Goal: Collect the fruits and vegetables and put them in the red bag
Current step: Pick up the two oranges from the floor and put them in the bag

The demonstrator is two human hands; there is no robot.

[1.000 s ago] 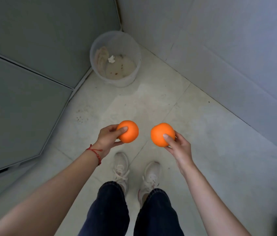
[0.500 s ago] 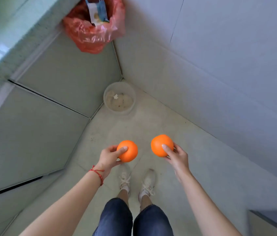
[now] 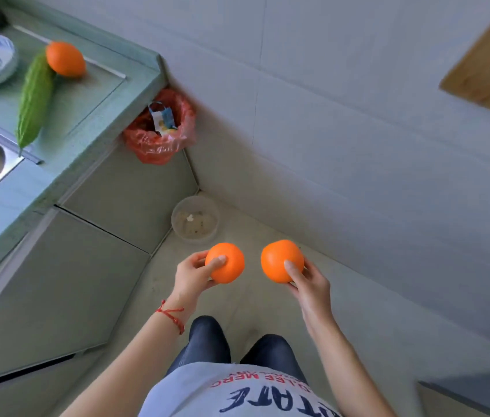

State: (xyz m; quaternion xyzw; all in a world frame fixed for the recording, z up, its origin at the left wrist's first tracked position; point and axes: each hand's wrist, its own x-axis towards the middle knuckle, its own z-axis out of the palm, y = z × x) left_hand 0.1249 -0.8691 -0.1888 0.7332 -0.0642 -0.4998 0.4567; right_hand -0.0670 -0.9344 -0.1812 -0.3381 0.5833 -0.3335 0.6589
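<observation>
While each hand, left [image 3: 191, 273] and right [image 3: 309, 284], grips an orange, the red bag [image 3: 159, 139] hangs well beyond them

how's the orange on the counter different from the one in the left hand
The orange on the counter lies loose on the green countertop, touching a bitter gourd; the orange in the left hand is held in the air over the floor, gripped by the left hand. The counter one looks elongated in this wide-angle view; the held one looks round. Both are plain bright orange.
</observation>
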